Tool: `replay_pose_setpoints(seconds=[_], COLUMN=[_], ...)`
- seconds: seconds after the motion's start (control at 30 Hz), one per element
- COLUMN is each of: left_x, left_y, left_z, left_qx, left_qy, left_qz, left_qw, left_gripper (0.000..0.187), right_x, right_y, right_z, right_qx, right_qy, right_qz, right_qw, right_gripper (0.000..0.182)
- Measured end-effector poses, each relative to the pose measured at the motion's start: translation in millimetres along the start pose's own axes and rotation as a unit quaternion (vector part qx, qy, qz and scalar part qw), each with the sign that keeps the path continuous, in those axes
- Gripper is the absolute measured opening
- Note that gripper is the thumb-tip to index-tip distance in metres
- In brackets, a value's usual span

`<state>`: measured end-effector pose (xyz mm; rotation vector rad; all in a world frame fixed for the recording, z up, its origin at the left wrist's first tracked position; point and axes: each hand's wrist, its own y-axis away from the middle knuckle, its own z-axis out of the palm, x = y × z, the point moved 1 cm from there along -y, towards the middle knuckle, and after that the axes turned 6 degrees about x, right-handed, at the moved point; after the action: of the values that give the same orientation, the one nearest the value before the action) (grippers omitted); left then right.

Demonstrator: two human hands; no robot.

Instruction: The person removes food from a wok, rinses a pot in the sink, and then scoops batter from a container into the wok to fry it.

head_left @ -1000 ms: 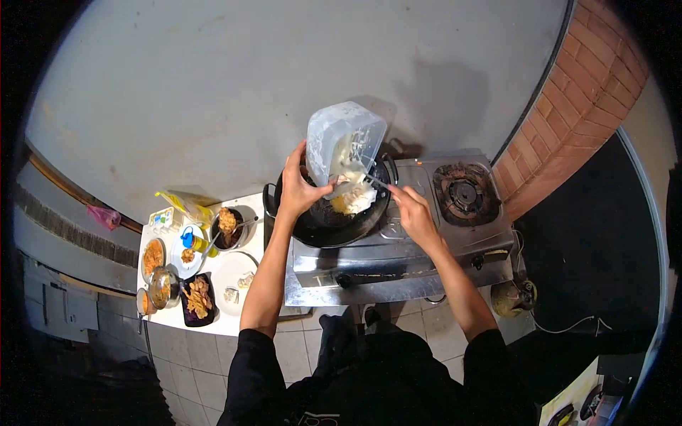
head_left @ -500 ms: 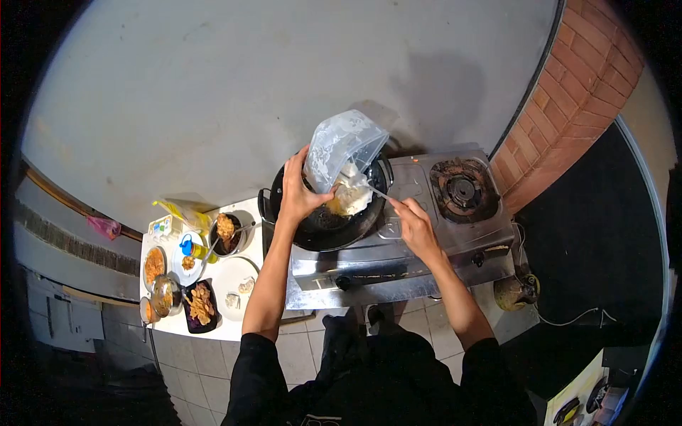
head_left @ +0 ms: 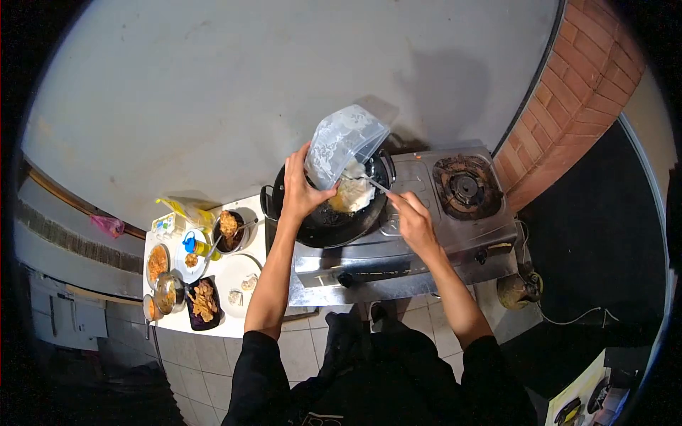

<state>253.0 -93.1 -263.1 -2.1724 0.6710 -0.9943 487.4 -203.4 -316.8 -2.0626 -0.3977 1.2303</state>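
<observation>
My left hand [head_left: 300, 190] grips a clear plastic container [head_left: 342, 142] smeared with white, fingers along one side and thumb at its rim. The container is tipped over a black wok [head_left: 323, 233], its mouth facing down. My right hand [head_left: 414, 221] is closed on the handle of a thin metal spoon [head_left: 377, 184], whose tip is at the container's mouth, partly hidden in white batter. Below, a pale mass of batter [head_left: 357, 197] lies in the wok, with yellowish oil beside it.
The wok sits on the left of a steel gas stove [head_left: 408, 252]; a bare burner [head_left: 465, 186] is at its right. On the white table [head_left: 231, 325] at left are a white plate [head_left: 238, 273], a black tray of fried food [head_left: 204, 304], a pot [head_left: 231, 234] and a yellow bottle [head_left: 201, 247].
The spoon tip has shifted slightly up toward the container's mouth. The pale batter in the wok looks a little wider. My left hand keeps its hold on the tilted container.
</observation>
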Motion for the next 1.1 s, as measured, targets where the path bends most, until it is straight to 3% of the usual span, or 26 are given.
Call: replay_pose_setpoints(seconds=[0.3,0.47,1.1], left_x=[-2,2,6], left_y=[7,5,13], left_z=[-1,-4,-11], left_qx=[-0.003,-0.005,0.035], left_qy=[0.005,0.002,-0.016], left_qz=[-0.032,-0.016,-0.005], left_qw=[0.999,1.0,0.999], left_gripper=[0.092,0.093,0.094], right_x=[8,-6,1], right_y=[5,-19,-15], right_z=[1,14,3], right_qx=[-0.016,-0.026,-0.029], right_qy=[-0.011,-0.022,-0.015], right_qz=[0.019,-0.024,0.006], right_qw=[1.0,0.999,0.999], right_gripper=[0.032,0.032,0.031])
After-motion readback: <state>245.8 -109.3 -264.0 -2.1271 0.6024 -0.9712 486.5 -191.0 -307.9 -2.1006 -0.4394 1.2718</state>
